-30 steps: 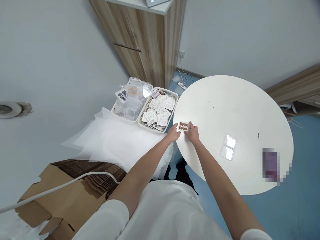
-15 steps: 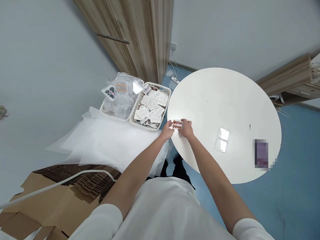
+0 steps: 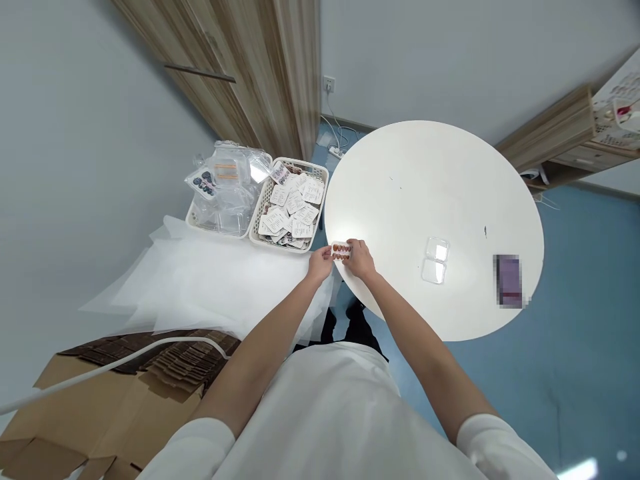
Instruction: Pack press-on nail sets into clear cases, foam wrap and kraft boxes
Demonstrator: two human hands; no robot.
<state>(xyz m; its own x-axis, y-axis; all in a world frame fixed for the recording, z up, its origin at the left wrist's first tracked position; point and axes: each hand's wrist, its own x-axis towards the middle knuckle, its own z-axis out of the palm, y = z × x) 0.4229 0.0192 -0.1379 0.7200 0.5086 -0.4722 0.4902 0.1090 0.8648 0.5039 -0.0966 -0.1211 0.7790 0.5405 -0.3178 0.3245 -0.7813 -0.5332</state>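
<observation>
Between my two hands, over the left edge of the round white table point(image 3: 435, 180), is a small card of reddish-brown press-on nails point(image 3: 341, 251) in two rows. My left hand point(image 3: 321, 263) pinches the card's left edge. On its right side, the fingers of my right hand point(image 3: 360, 259) grip the card. A clear plastic box point(image 3: 434, 272) lies opened flat on the table, to the right of my hands. Left of the table, a white basket point(image 3: 321, 200) holds many similar cards, mostly with their printed white sides up.
Another white basket point(image 3: 193, 219) holds clear plastic boxes point(image 3: 235, 193). White sheets point(image 3: 200, 273) are spread in front of the baskets. Folded cardboard point(image 3: 95, 407) stands at lower left, crossed by a white tube point(image 3: 125, 360). A blurred purple item point(image 3: 510, 281) lies at the table's right.
The whole view has shifted, so the table and baskets appear further left and slightly higher. Both hands still hold the card of nails, which stays over the table edge.
</observation>
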